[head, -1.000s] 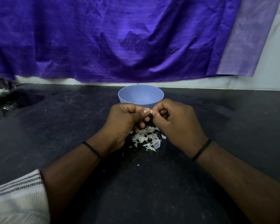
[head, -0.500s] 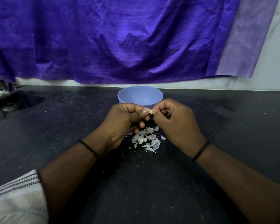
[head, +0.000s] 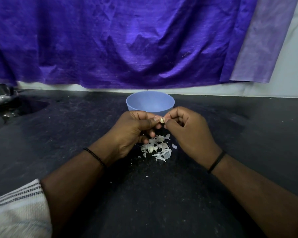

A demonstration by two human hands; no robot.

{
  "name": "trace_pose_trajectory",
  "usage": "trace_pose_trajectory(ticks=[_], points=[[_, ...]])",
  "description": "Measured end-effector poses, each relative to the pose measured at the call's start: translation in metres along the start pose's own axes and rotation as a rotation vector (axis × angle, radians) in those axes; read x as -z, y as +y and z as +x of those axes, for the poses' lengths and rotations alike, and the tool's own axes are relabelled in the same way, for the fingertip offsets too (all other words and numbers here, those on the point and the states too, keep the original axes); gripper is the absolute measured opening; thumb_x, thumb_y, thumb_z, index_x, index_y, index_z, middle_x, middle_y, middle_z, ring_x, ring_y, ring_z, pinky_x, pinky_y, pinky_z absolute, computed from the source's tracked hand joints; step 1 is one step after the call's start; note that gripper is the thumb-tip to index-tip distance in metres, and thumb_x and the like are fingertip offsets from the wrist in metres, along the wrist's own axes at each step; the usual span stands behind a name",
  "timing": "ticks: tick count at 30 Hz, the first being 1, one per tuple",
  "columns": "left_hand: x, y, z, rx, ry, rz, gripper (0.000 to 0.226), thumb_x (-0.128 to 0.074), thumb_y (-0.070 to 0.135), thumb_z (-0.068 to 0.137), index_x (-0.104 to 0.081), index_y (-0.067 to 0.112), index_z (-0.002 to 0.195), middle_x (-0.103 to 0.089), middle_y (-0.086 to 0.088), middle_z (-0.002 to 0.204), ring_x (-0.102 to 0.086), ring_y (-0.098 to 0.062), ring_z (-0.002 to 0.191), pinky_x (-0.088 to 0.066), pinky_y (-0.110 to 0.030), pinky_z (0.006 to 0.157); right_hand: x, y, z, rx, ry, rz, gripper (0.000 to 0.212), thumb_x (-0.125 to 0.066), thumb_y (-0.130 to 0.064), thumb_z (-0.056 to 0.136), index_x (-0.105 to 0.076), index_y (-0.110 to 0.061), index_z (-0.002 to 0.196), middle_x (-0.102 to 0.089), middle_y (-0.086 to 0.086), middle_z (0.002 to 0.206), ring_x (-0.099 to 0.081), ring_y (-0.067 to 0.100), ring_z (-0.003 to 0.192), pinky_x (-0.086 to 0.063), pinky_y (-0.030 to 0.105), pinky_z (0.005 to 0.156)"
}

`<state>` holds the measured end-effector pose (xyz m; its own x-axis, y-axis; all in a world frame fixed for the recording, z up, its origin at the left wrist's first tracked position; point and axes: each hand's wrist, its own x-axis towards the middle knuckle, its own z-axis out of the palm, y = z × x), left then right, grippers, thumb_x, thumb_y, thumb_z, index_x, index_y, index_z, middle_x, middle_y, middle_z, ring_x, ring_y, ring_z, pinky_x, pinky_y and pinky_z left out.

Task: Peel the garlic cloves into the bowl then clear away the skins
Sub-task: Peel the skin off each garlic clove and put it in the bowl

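Left hand [head: 132,133] and right hand [head: 189,133] both pinching one garlic clove [head: 161,120] between fingertips; skins [head: 157,148] heaped just below, bowl [head: 150,102] just beyond

No text, label, brand, number or sign can be read anywhere in the view. The blue bowl [head: 150,102], the purple cloth [head: 120,40] hanging behind it, the dark worktop [head: 58,134] and the striped sleeve [head: 15,208] at the near left all carry no legible marks.
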<state>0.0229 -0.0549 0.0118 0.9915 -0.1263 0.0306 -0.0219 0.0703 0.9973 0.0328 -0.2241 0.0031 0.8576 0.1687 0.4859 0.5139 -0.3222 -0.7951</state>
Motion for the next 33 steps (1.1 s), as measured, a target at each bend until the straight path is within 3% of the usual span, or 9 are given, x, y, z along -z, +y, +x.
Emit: trace_pose_trajectory(ticks=[9,15,21,24,28,33], points=[[-0.0025,-0.0007,-0.0007,-0.112,0.130,0.092,0.007,-0.070,0.006,0.085,-0.073,0.002,0.080,-0.069,-0.009,0.069,-0.055,-0.012,0.051,-0.040,-0.021,0.041,0.0030,-0.0044,0.0001,0.050,0.022,-0.074,0.006,-0.073,-0.012,0.086,-0.076,-0.016,0.081,-0.071,-0.013,0.069,-0.065,-0.001,0.065,-0.049,0.011,0.062],[-0.0042,-0.0017,-0.0024,-0.168,0.140,0.162,0.005,-0.072,0.003,0.082,-0.073,0.001,0.078,-0.069,-0.005,0.060,-0.056,-0.012,0.050,-0.041,-0.022,0.044,0.0027,-0.0048,-0.0009,0.147,0.047,-0.244,0.007,-0.074,-0.013,0.079,-0.073,-0.018,0.074,-0.069,-0.010,0.065,-0.064,0.004,0.062,-0.055,0.027,0.059],[-0.0061,-0.0059,-0.0032,-0.198,0.144,0.169,0.006,-0.072,0.001,0.082,-0.072,-0.002,0.077,-0.068,-0.007,0.059,-0.058,-0.011,0.049,-0.043,-0.021,0.044,0.0007,-0.0054,-0.0043,0.184,0.059,-0.286,0.008,-0.074,-0.015,0.077,-0.071,-0.018,0.070,-0.066,-0.009,0.062,-0.061,0.007,0.059,-0.053,0.031,0.056],[-0.0065,-0.0054,-0.0024,-0.213,0.137,0.170,0.010,-0.071,0.002,0.083,-0.071,-0.006,0.078,-0.067,-0.009,0.058,-0.057,-0.012,0.049,-0.044,-0.021,0.044,-0.0002,-0.0056,-0.0030,0.167,0.076,-0.256,0.007,-0.072,-0.021,0.075,-0.069,-0.018,0.069,-0.064,-0.010,0.061,-0.058,0.003,0.057,-0.051,0.025,0.054],[-0.0058,-0.0027,-0.0018,-0.211,0.097,0.163,0.011,-0.070,0.004,0.086,-0.071,-0.006,0.082,-0.065,-0.006,0.056,-0.057,-0.013,0.050,-0.044,-0.021,0.044,-0.0006,-0.0051,-0.0014,0.116,0.089,-0.201,0.008,-0.074,-0.013,0.075,-0.068,-0.016,0.069,-0.063,-0.011,0.059,-0.056,0.000,0.056,-0.044,0.013,0.053],[-0.0064,-0.0005,-0.0027,-0.202,0.051,0.145,0.009,-0.067,0.003,0.087,-0.072,-0.004,0.090,-0.067,-0.003,0.061,-0.058,-0.011,0.053,-0.045,-0.021,0.044,-0.0002,-0.0031,-0.0001,0.049,0.077,-0.071,0.007,-0.072,-0.015,0.076,-0.068,-0.011,0.072,-0.065,-0.004,0.062,-0.054,0.000,0.055,-0.043,0.012,0.053]])
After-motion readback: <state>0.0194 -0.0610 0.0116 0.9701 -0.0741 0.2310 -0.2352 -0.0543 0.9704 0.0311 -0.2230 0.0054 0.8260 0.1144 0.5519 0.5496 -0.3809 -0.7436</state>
